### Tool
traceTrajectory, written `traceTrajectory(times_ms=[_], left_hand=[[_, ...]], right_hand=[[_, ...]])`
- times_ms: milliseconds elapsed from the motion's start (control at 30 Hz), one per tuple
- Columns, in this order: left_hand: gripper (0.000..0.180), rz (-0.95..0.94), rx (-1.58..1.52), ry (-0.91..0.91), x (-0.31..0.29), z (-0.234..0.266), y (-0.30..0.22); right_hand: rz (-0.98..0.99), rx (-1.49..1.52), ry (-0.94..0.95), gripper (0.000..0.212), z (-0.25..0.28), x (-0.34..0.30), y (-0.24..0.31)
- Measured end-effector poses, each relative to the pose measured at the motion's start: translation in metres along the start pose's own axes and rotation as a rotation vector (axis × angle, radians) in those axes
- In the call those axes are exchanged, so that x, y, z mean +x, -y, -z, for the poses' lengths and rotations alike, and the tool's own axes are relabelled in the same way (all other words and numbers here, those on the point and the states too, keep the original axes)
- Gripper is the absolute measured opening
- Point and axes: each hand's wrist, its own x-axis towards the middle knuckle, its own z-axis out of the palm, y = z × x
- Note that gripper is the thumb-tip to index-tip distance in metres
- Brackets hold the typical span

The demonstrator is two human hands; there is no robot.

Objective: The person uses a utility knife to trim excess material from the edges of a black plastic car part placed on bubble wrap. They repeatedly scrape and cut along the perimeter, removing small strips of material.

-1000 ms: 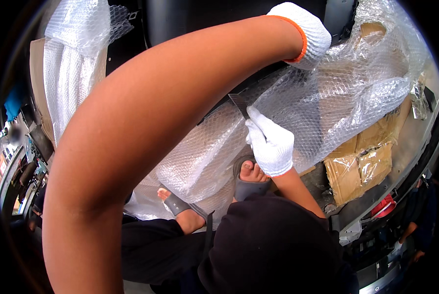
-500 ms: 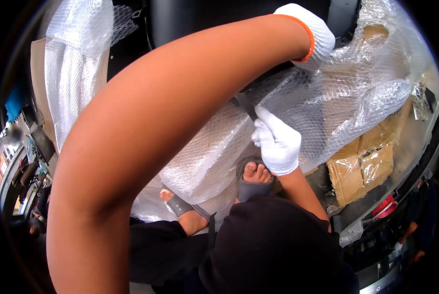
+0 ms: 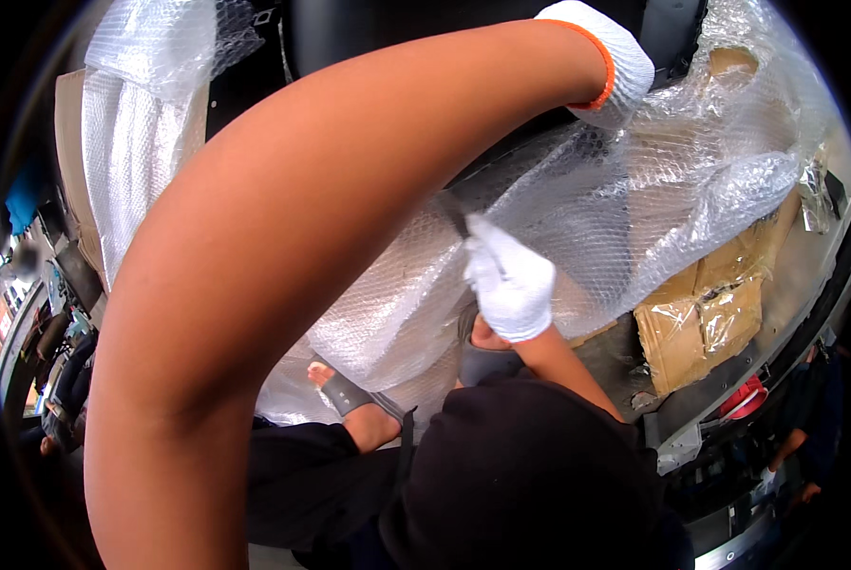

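My left arm arches across the view, and my left hand (image 3: pixel 608 62), in a white knit glove with an orange cuff, rests at the edge of a large black panel (image 3: pixel 397 24). Its fingers are hidden from sight. Below it, my right hand (image 3: pixel 513 282), also in a white glove, is closed on a thin dark blade-like tool (image 3: pixel 457 222), blurred by motion. The tool points up and away from me, over clear bubble wrap (image 3: pixel 568 223) spread beneath the panel. My left forearm hides part of the panel and the wrap.
Taped brown cardboard (image 3: pixel 701 332) lies at the right beside a metal edge. More bubble wrap (image 3: pixel 145 142) hangs over cardboard at the left. My sandalled foot (image 3: pixel 354 399) stands by the wrap. Another person (image 3: pixel 801 437) is at the far right, near a red object (image 3: pixel 744 397).
My right hand has moved left and slightly toward me with the dark tool, now covering more of a foot. My left hand has barely shifted.
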Motion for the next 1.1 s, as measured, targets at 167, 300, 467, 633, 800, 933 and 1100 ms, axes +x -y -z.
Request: traceTrajectory(times_ms=[167,300,467,633,800,933,1100], left_hand=[[0.032,-0.003,-0.008,0.037,-0.003,0.003,0.001],[0.034,-0.074,0.0,0.061,0.001,0.012,0.005],[0.036,-0.039,0.051,0.104,0.005,0.004,0.006],[0.036,-0.035,0.021,0.116,0.005,0.008,0.004],[0.034,-0.008,-0.015,0.073,0.007,0.006,0.0],[0.036,-0.009,0.053,0.106,0.004,0.01,0.001],[0.037,0.011,0.027,0.006,-0.002,-0.006,0.005]], right_hand=[[0.097,-0.223,-0.022,0.032,0.013,0.013,-0.002],[0.157,-0.304,-0.104,0.032,-0.002,0.015,-0.004],[0.08,-0.15,-0.044,0.033,-0.005,0.012,0.0],[-0.009,-0.073,-0.041,0.032,-0.011,0.006,-0.001],[0.116,-0.053,0.011,0.024,-0.019,-0.007,-0.013],[-0.405,0.038,-0.21,0.018,0.007,0.009,0.005],[0.146,-0.248,-0.098,0.017,-0.001,0.009,0.002]])
